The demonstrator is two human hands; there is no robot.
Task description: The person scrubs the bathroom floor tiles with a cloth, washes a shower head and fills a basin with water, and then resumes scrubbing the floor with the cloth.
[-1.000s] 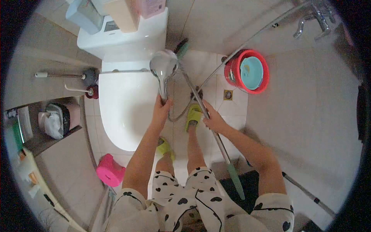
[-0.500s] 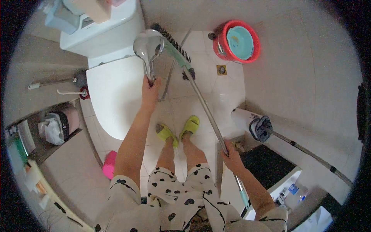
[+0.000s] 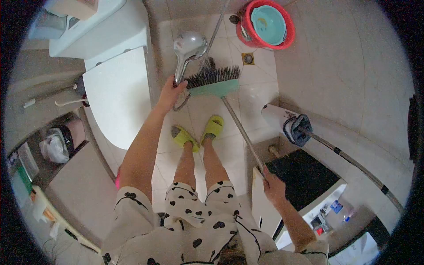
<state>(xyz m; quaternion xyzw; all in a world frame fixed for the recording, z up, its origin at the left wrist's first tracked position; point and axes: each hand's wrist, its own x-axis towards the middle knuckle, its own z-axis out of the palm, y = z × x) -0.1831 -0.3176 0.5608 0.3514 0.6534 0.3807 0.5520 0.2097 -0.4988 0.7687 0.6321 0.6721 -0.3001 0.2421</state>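
Observation:
My left hand [image 3: 169, 95] is closed around the handle of a silver shower head [image 3: 191, 46], held out in front of me with its hose [image 3: 216, 31] trailing behind. In my right hand [image 3: 274, 184] is the metal pole of a broom [image 3: 215, 88]. The broom has a green head with dark bristles, which point away from me toward the far wall. Its head lies just right of my left hand and past my green slippers [image 3: 213, 127]. Whether the bristles touch the tiles I cannot tell.
A closed white toilet [image 3: 118, 97] stands at the left. Far right, a red bucket [image 3: 289, 37] holds a turquoise basin [image 3: 268, 25] near a floor drain [image 3: 248, 58]. A mop [image 3: 300, 130] leans at the right by a sink cabinet [image 3: 265, 207].
The broom head has swung from slanting to nearly crosswise and come nearer, its bristles now facing away. The shower head has shifted right and turned. My view has tipped slightly.

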